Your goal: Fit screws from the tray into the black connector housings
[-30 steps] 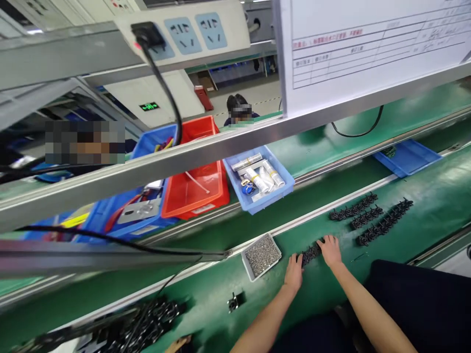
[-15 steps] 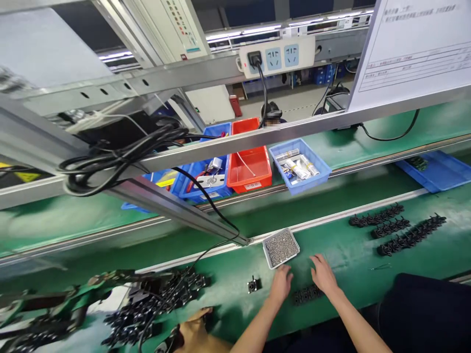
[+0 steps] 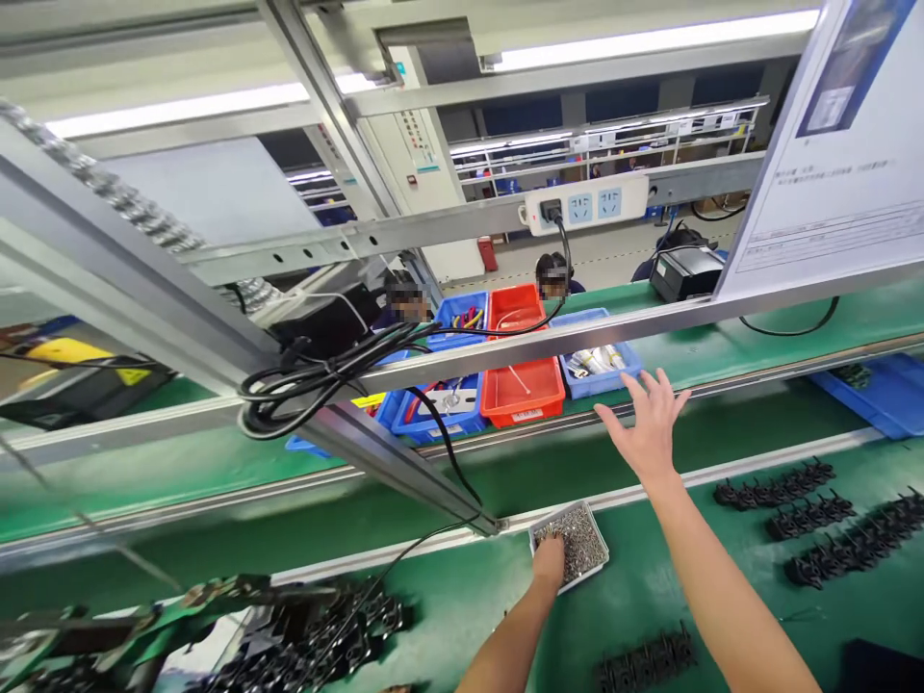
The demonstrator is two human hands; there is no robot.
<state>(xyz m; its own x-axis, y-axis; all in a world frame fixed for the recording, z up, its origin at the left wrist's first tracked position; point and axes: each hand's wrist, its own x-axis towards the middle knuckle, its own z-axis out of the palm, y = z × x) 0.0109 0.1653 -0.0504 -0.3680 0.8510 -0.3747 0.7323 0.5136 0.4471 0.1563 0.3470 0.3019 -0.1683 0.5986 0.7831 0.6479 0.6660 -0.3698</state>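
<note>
My left hand [image 3: 550,560] reaches into a small white tray [image 3: 605,554] full of tiny metal pieces [image 3: 583,541] that look like screws. Its fingertips are hidden among them. Raised over the bench, my right hand [image 3: 650,433] is open with fingers spread and nothing in it. In the picture its fingertips come close to a blue bin [image 3: 606,386] of silvery packets; whether they touch it I cannot tell. A row of black parts [image 3: 646,662] lies on the green bench below, between my forearms.
More black parts stand in rows [image 3: 856,539] at the right, and a heap [image 3: 346,626] lies at the left beside a green metal fixture [image 3: 209,597]. A slanting metal post [image 3: 404,472] and a crossbar with coiled black cable [image 3: 310,385] stand ahead. Red bin [image 3: 521,395] sits behind.
My right hand has risen from beside the black parts toward the blue bin and spread its fingers. My left hand has moved into the white tray. The view has tilted upward.
</note>
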